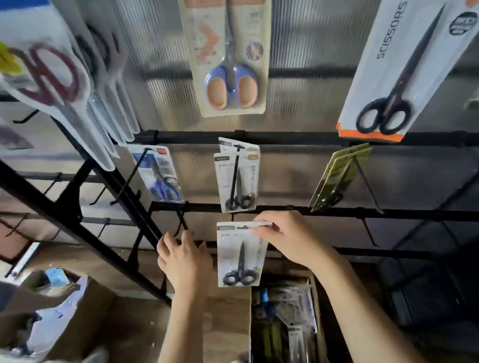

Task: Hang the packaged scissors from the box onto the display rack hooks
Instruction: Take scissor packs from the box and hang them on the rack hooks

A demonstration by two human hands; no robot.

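The step in hand appears to be threading one pack of scissors [241, 254] onto a free hook [181, 220] on the lower bar of the rack [286, 134].

**Hand states**
- The right hand [284, 237] pinches the top edge of the pack, thumb and fingers closed on the card at its upper right corner. The pack hangs upright below the grip, in the lower centre of the frame.
- The left hand [181, 260] sits just left of the pack, fingers curled at the tip of the hook. Whether it grasps the wire or only touches it cannot be told.

**Procedure (recommended)**
1. Steady the hook tip with the left hand so that the wire does not swing.
2. Keep the card face outward and level; find the hang hole in the top strip. The hole is not visible here.
3. Bring the hole to the hook tip, then slide the card back along the wire toward the bar.
4. Let go only when the card rests on the wire.

**Position of the items**
- The pack lies between the two hands, near but apart from the hook.
- Matching packs [237, 181] hang directly above it.
- The box [284, 323], holding more packs, stands on the floor below the right forearm, at the lower centre of the frame.
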